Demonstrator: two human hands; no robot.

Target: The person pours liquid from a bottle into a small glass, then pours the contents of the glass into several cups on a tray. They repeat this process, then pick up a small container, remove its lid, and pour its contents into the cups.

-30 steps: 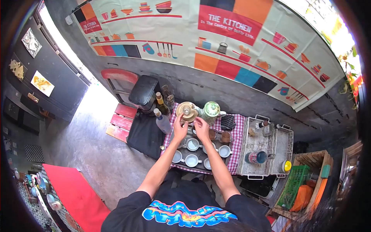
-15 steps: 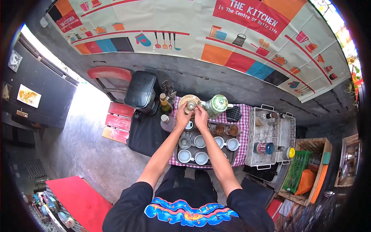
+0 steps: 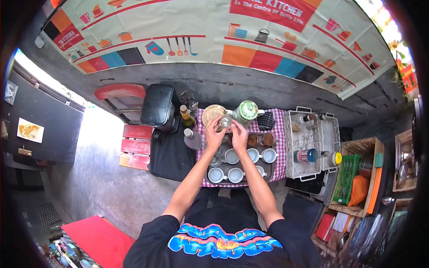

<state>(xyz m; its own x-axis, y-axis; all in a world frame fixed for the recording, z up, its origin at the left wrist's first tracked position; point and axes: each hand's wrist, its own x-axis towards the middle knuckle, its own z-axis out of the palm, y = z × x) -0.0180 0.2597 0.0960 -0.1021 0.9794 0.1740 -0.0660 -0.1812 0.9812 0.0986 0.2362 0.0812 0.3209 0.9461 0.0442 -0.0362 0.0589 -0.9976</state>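
Between the fingers of both hands is a small clear glass [image 3: 225, 121], held above the far edge of the tray. My left hand [image 3: 214, 133] grips its left side, and my right hand [image 3: 240, 135] closes on its right side. Below my arms, the dark tray [image 3: 267, 169] carries several white mugs [image 3: 235, 174], a clear glass vessel partly hidden by my left arm, and glasses with brown contents [image 3: 267, 139]. Just beyond my hands lie a round tan woven or wooden piece [image 3: 212, 114] and a green-lidded glass pitcher [image 3: 247, 110].
A checked cloth [image 3: 280, 152] covers the table. Bottles [image 3: 192, 139] and a black bin [image 3: 157, 105] stand left. To the right are a white wire rack [image 3: 308, 171] with jars and bottles, a dark crumpled cloth [image 3: 266, 120] and a wooden crate [image 3: 375, 149].
The glass has shifted off the round tan piece, to the right and nearer the tray, with both hands still on it. The head view has also moved slightly.
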